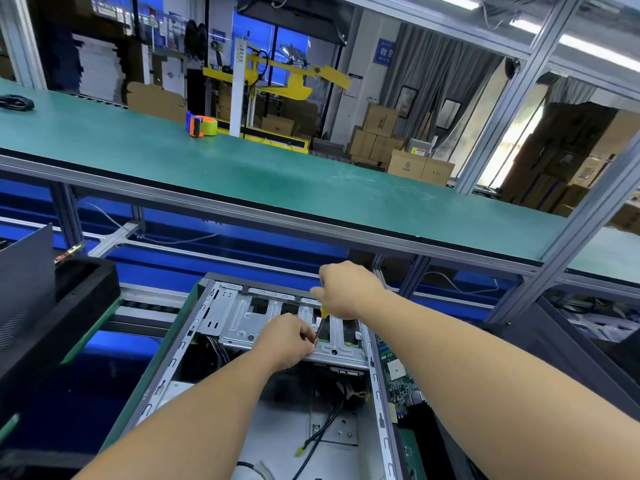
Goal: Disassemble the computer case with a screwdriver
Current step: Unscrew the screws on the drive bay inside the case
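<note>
Computer case (194, 358) lies open on the bench; right hand (346, 289) curled round the yellow-handled screwdriver (320, 323) — tip down at the silver drive cage (242, 320); left hand (287, 341) pinches the shaft near the tip.

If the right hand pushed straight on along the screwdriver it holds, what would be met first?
Most likely the silver drive bracket inside the computer case: the right hand angles the screwdriver down at its front edge, beside the left hand. Depth is uncertain.

Lower centre: open computer case (207, 348), cables (325, 431) crossing its floor. Drive cage (242, 320) blocks the upper part; green shelf (277, 174) overhangs.
</note>
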